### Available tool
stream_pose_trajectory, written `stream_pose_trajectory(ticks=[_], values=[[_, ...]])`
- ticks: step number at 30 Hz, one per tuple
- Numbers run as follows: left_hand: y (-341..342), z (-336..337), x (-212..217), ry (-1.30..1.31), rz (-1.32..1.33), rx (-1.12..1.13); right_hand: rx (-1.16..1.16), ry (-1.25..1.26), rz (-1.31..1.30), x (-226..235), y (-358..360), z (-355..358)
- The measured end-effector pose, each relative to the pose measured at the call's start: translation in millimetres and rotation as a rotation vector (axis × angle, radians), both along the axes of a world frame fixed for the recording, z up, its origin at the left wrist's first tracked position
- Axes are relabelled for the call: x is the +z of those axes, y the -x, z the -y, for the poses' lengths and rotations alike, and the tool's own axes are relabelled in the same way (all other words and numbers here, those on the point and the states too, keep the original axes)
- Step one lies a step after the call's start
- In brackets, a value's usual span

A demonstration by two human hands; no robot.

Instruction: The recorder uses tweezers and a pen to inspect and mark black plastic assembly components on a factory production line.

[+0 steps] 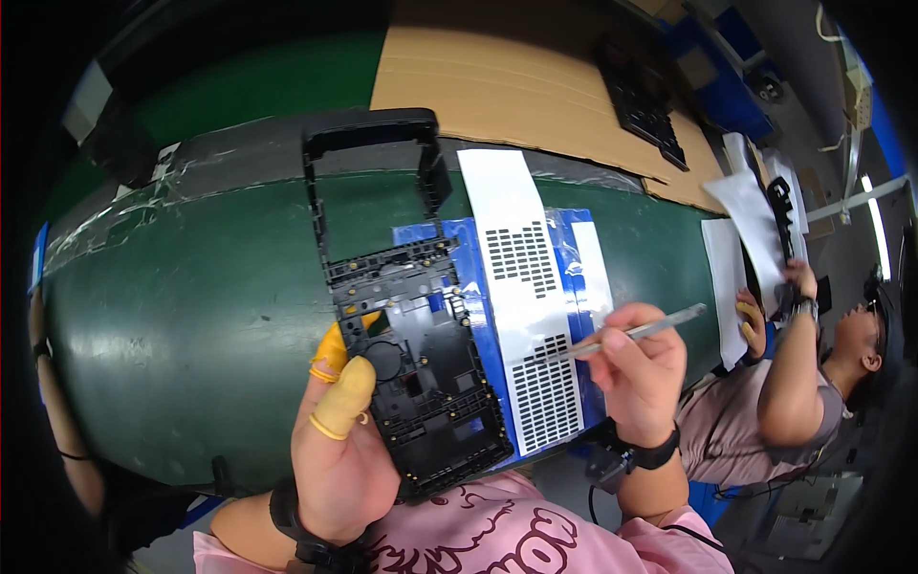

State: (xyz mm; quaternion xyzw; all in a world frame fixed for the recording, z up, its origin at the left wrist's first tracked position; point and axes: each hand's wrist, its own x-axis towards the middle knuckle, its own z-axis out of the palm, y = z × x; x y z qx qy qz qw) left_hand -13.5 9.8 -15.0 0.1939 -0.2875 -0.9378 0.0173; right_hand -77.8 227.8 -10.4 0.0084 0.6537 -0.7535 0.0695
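Note:
My left hand [339, 450], with yellow finger cots on its thumb and a finger, is closed on the lower left side of a black plastic housing [421, 354]. The housing has an open rectangular frame at its far end and small brass-coloured dots along its ribs. My right hand [639, 373] pinches metal tweezers [660, 325], their tips over a white sheet [497, 187] carrying rows of small black rectangular pieces [545, 402]. Some pieces are gone from the rows near the tips. Whether the tips hold a piece is too small to tell. Under the sheet lies a blue board [574, 225].
A green work mat [191, 316] covers the table. Flattened cardboard [497, 77] lies at the far side with another black part [641, 105] on it. At the right, a co-worker [765, 411] handles a black part [784, 220] near white sheets. Another person's arm [67, 421] shows at the left.

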Motion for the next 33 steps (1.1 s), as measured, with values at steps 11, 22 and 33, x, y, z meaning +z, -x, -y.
stream_pose_trajectory(ticks=[11,22,33], values=[[0,3,2,-0.180,-0.014,-0.017,0.288,0.242,-0.040,11,-20,65],[-3,7,3,-0.171,-0.047,-0.027,0.275,0.273,-0.024,7,-20,77],[-2,5,4,-0.165,-0.062,-0.029,0.143,0.122,0.037,10,-22,84]])
